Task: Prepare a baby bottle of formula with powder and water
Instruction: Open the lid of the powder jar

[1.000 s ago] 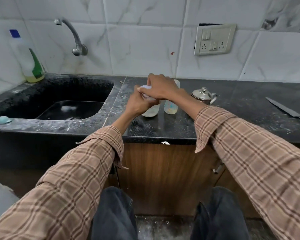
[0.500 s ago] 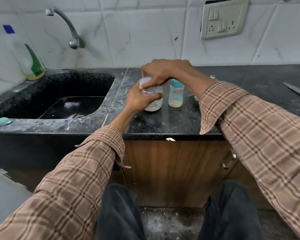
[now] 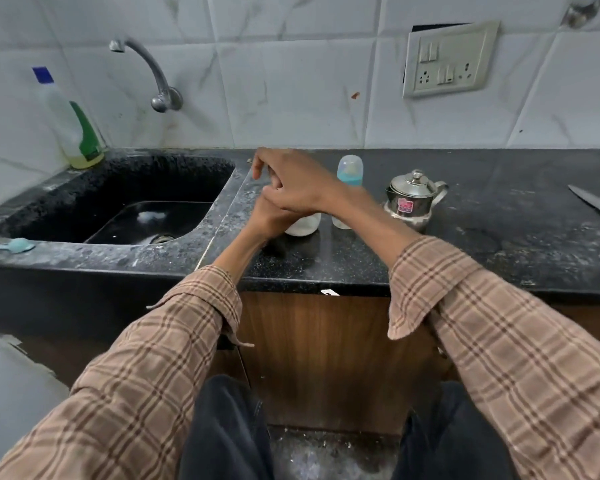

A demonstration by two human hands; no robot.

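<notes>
Head view: both hands meet over a clear jar [image 3: 303,226] on the black counter [image 3: 499,237].
Left hand [image 3: 269,220] grips it; right hand [image 3: 291,183] covers its top, grip unclear. Kettle [image 3: 411,199] sticker unreadable.

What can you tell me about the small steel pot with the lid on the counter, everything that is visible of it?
The steel pot is small, shiny and round-bellied, and looks like polished metal. Its domed lid is on, with a round knob on top. A curved handle sticks out on its right side, and a pink label sits on its front. It stands upright on the black counter, to the right of the baby bottle and apart from it. No hand touches it; the right forearm passes in front of its lower left.
</notes>
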